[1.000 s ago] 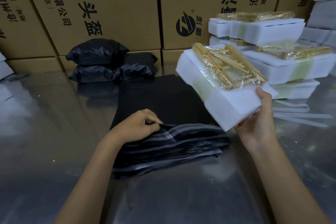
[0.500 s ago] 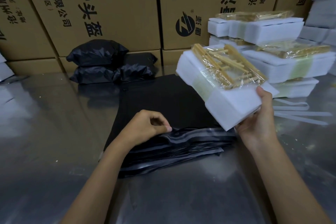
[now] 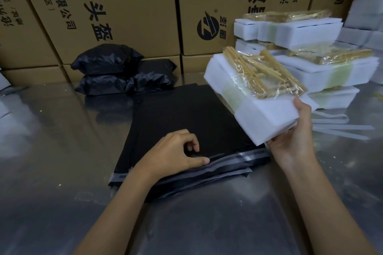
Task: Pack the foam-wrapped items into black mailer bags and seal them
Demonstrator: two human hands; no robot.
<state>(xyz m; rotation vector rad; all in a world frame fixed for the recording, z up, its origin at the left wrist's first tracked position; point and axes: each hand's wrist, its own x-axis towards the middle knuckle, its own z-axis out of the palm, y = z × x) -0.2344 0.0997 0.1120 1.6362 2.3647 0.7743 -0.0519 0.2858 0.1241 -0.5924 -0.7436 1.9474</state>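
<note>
Foam-wrapped item [image 3: 257, 97] aloft; sealed bags [image 3: 116, 72] (three) by cartons [image 3: 124, 6].

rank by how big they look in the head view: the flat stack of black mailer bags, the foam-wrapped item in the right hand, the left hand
1. stack of black mailer bags
2. foam-wrapped item, held nearer the camera, so its true size is unsure
3. left hand

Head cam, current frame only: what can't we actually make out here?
- Right hand: fingers hidden under the foam-wrapped item it holds; only the thumb shows.
- Left hand: on the mailer bag stack; whether the top bag's mouth is open is unclear, fingers cover it.
- Sealed black bags at the back: contents hidden by the plastic.
- Foam stack on the right: lower pieces hidden behind the held item, far ones cut by the frame edge.
</note>
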